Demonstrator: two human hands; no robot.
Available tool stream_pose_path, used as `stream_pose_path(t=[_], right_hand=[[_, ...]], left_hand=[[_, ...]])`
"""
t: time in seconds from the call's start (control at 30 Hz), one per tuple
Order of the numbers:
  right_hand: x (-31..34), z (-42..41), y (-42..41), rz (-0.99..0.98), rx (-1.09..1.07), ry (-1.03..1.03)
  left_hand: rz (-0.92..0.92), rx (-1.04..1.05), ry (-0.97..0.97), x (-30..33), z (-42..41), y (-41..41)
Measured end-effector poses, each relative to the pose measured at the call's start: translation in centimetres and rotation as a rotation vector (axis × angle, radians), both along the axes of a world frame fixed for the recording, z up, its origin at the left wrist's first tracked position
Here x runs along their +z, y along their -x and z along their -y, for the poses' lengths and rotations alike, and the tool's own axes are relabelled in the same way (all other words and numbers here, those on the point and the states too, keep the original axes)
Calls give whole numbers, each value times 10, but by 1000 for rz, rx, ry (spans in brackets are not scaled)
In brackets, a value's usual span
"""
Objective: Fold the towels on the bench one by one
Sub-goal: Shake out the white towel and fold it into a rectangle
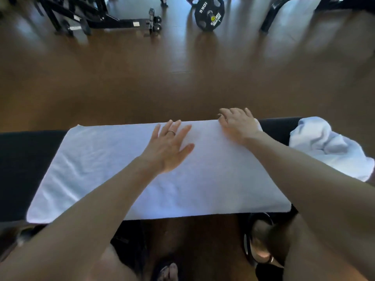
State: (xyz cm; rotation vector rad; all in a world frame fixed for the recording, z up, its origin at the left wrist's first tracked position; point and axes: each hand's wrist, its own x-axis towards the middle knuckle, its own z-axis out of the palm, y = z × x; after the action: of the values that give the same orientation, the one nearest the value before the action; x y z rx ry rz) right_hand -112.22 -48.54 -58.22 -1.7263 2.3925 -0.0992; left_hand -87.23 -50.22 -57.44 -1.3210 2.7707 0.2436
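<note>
White terry cloth, a towel [113, 169] lies spread flat across the dark padded surface [22, 159], its long edges running left to right and its near edge hanging just over the front. The left hand [169, 148] rests palm down on the middle of the towel near its far edge, fingers straight and slightly spread, a ring on one finger; its grip is fully open and holds nothing. The right hand [236, 123] lies at the towel's far right corner, palm down with fingers extended and only lightly bent over the cloth; its grip is also open, pressing rather than pinching as far as the view shows. Just beside the flat towel, at the right end of the surface, sits a crumpled towel [328, 147] in a loose heap. Beyond, on the brown wooden floor [182, 78], stands a black weight plate [209, 13] marked 10KG.
</note>
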Motion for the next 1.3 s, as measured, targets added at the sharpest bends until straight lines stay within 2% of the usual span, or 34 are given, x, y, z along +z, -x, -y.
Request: stream_pose_path(t=[0.1, 0.2, 0.3, 0.47, 0.53, 0.63, 0.77, 0.9, 0.97, 1.07, 1.13, 1.3], right_hand=[[-3, 1, -13, 51, 97, -54], [-7, -9, 16, -30, -70, -60], [-8, -20, 51, -34, -261, -41], [-8, -16, 65, 52, -310, -6], [-6, -13, 64, 151, -322, 49], [0, -13, 65, 322, -358, 162], [6, -13, 64, 474, -412, 243], [7, -15, 69, 492, -405, 303], [12, -18, 69, 432, -375, 338], [27, -18, 66, 498, -342, 384], [42, -14, 60, 723, -349, 405], [81, -3, 14, 1339, -290, 386]], left_hand=[[7, -115, -96, -7, -37, 34], [96, -124, -97, -15, -53, 37], [68, -137, -114, -4, -71, 41], [-85, -552, -33, 5, -137, 81], [-117, -631, 54, 3, -156, 102], [-134, -622, 154, 2, -170, 129], [-35, -625, 200, -3, -182, 146], [21, -647, 253, -8, -192, 146], [-68, -614, 247, -5, -192, 143], [-393, -435, 28, 18, -190, 127], [-546, -236, -91, 38, -185, 104], [-753, 169, -324, 75, -154, 14]])
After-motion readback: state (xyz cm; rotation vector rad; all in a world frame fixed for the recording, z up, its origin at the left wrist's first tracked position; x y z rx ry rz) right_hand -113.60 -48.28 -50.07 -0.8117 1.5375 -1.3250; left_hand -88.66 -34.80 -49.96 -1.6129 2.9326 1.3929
